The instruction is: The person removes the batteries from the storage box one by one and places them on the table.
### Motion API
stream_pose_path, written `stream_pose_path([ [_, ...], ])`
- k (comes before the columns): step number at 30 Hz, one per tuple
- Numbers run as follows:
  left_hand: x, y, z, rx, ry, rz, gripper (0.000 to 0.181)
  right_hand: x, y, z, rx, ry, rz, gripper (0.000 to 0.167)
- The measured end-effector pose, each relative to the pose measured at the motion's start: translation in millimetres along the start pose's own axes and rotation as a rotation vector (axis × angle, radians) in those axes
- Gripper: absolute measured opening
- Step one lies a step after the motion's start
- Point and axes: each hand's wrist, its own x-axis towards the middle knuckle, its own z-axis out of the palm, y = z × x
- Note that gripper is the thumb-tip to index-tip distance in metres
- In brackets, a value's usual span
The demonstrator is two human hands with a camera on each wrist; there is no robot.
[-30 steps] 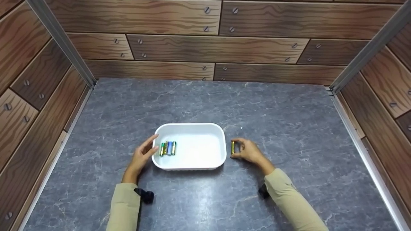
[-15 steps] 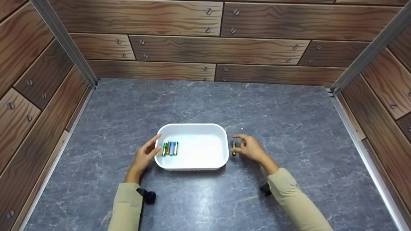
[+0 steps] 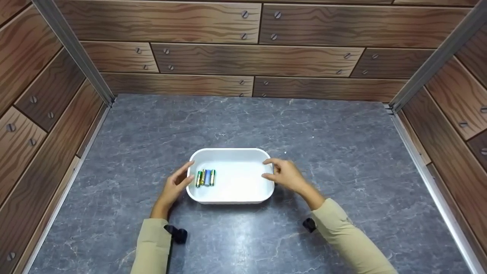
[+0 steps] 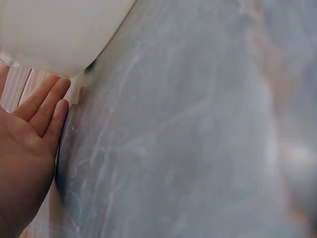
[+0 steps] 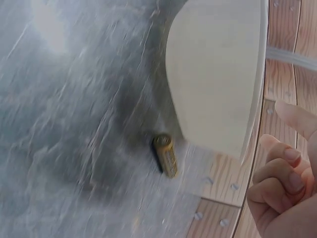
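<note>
A white plastic tub (image 3: pixel 230 194) stands on the dark marbled tabletop. Several batteries (image 3: pixel 207 177), one blue and others green and gold, lie side by side in its left part. My left hand (image 3: pixel 173 190) is at the tub's left end, thumb and index finger spread at the rim; in the left wrist view its straight fingers (image 4: pixel 52 101) meet the tub's wall. At the right end, my right hand (image 3: pixel 289 176) has thumb and index finger apart over the rim, nothing between them. A gold battery (image 5: pixel 166 154) lies on the table beside the tub, mostly hidden by that hand in the head view.
Wood-patterned panels (image 3: pixel 213 59) enclose the table at the back and both sides. Metal posts (image 3: pixel 430 57) stand at the back corners. A black wrist camera (image 3: pixel 179 234) hangs by the left sleeve, and another (image 3: pixel 309 225) by the right.
My right hand has let go of the gold battery, leaving it on the table, and moved left over the tub's rim. The tub has slid slightly right, with my left hand following.
</note>
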Motion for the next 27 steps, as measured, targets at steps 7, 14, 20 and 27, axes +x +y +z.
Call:
stream_pose_path([
  [7, -2.2, -2.1, -4.0, -0.010, -0.021, -0.034, 0.050, 3.2, -12.0, 17.8, -0.071, -0.019, -0.089, 0.034],
  [14, 0.6, -0.7, -10.2, -0.033, -0.053, -0.107, 0.052, 9.5, -23.0, 34.9, -0.121, -0.047, -0.108, 0.034],
  [20, 3.3, 4.0, -14.0, -0.047, -0.096, -0.135, 0.054, 13.6, -30.7, 49.6, -0.210, -0.094, -0.130, 0.034],
  [27, 5.4, 5.0, -15.7, -0.038, -0.129, -0.157, 0.056, 16.3, -32.1, 64.1, -0.223, -0.146, -0.109, 0.034],
])
